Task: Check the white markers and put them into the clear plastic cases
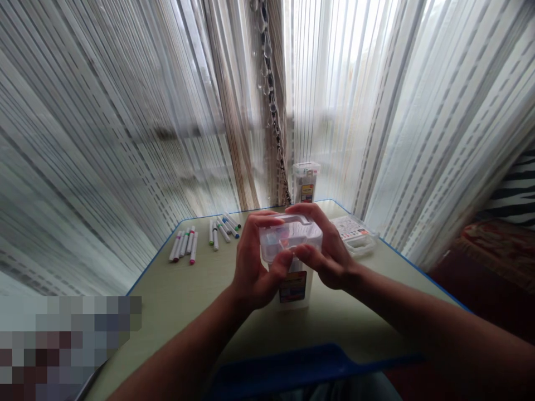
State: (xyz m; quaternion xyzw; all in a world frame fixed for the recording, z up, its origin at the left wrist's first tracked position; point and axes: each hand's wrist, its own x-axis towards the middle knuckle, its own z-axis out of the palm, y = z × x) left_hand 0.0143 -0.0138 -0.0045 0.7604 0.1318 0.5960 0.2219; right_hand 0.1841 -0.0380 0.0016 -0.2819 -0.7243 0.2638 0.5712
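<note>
A clear plastic marker box [293, 287] with a coloured label stands on the pale green table [184, 289]. Its transparent handled lid [290, 236] sits on top. My left hand [254, 264] grips the lid's left side, with the fingers over the top and the thumb at the front. My right hand [326, 250] closes on the lid's right side in the same way. Markers inside the box show faintly through the lid.
Loose markers lie in two groups on the table, pink-capped ones [184, 245] at the left and blue and green ones [223, 228] behind. A second marker box [306, 182] stands at the back edge. A clear lid [355, 233] lies at the right. Striped curtains surround the table.
</note>
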